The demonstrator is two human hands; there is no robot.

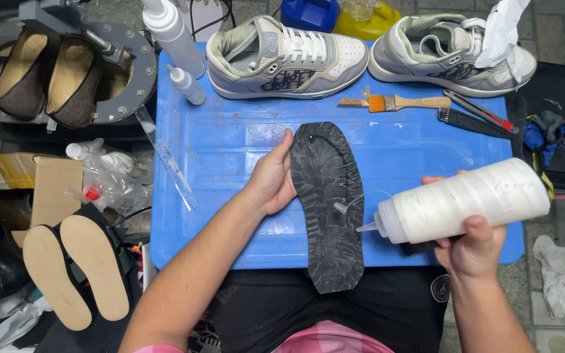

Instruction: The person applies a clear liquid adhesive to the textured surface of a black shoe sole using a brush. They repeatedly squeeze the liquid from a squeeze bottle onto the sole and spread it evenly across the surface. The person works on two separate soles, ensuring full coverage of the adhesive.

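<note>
Between both hands (pixel 271 180), sole (pixel 327 206) beneath bottle (pixel 462 201) nozzle

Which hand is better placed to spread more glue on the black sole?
Right hand: it holds the white squeeze bottle, nozzle aimed at the sole. Left hand steadies the sole's edge.
</note>
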